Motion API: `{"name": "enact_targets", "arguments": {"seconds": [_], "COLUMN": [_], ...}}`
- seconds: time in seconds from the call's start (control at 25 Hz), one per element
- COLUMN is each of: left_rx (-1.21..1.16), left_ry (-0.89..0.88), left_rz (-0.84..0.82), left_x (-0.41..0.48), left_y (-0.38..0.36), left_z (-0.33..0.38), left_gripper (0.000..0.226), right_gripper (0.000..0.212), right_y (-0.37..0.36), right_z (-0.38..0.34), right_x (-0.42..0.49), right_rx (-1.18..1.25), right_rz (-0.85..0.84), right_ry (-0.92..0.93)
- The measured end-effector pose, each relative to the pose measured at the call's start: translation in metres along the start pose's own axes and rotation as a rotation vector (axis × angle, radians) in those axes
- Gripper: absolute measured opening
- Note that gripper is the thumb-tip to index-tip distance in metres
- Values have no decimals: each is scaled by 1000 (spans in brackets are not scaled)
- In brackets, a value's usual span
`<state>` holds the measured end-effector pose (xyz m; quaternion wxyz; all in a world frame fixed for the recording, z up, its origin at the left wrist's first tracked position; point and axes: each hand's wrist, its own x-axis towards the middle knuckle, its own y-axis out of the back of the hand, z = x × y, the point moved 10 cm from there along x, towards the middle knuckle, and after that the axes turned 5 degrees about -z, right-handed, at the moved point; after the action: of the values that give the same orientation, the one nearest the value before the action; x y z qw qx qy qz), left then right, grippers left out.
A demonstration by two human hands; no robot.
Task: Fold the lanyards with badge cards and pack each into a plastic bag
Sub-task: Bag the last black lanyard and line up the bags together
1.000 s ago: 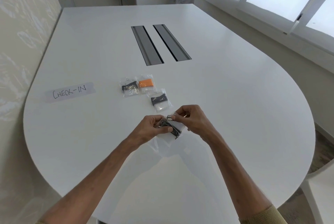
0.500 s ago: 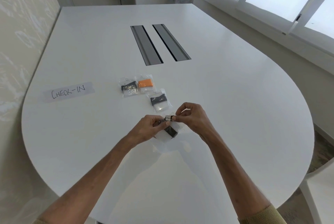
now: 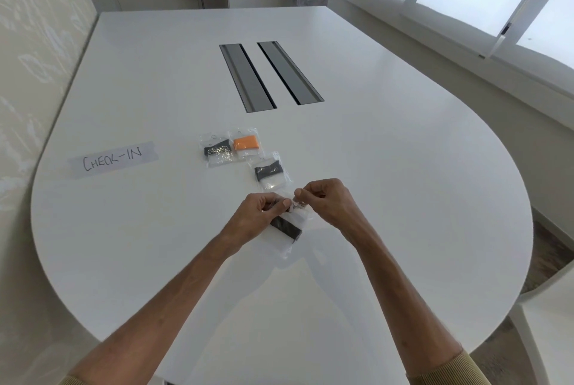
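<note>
left hand point(image 3: 259, 213): curled; my thumb and fingers point(image 3: 281, 205) pinch the top edge of the plastic bag point(image 3: 290, 248) on its left side.
right hand point(image 3: 324, 200): curled as well; the fingertips pinch the same top edge just right of my left thumb, so the two pinches nearly meet.
plastic bag: clear, hanging from my fingers and slanting down toward me; i cannot tell whether its lower end touches the counter point(image 3: 403, 198).
dark lanyard point(image 3: 285, 227): folded, inside the bag, just below my left fingers, lying at a slant.
white card point(image 3: 302, 217): inside the bag beside the lanyard, under my right fingertips; blurred.
grey packed bag point(image 3: 269, 173): flat on the counter just beyond my fingers.
orange packed bag point(image 3: 246, 144): farther beyond my fingers, a little to the left.
dark packed bag point(image 3: 217, 150): just left of the orange one, edges touching or overlapping.
check-in label point(image 3: 113, 159): on the counter, well apart to the left of my left hand.
</note>
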<state>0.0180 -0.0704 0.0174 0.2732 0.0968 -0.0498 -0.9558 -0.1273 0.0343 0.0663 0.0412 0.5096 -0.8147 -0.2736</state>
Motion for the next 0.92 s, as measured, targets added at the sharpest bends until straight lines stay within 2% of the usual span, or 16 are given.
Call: {"name": "enact_targets", "arguments": {"seconds": [0.2, 0.44, 0.6, 0.76, 0.92], "left_rx": [-34, -159, -98, -208, -50], "left_ry": [6, 65, 88, 65, 60], "left_rz": [12, 94, 28, 11, 95], "left_x": [0, -1, -3, -5, -5], "left_y": [1, 15, 8, 2, 7], "left_z": [-2, -5, -11, -7, -7], "left_gripper": [27, 25, 36, 39, 33], "right_gripper": [28, 10, 8, 7, 8], "right_y": [-5, 1, 7, 8, 7], "right_z": [-7, -9, -9, -17, -25], "right_x": [-1, -8, -12, -14, -14], "right_rx": [-72, -66, -91, -18, -15], "right_rz": [-26, -82, -58, -17, 28], "right_ry": [6, 78, 108, 155, 171]}}
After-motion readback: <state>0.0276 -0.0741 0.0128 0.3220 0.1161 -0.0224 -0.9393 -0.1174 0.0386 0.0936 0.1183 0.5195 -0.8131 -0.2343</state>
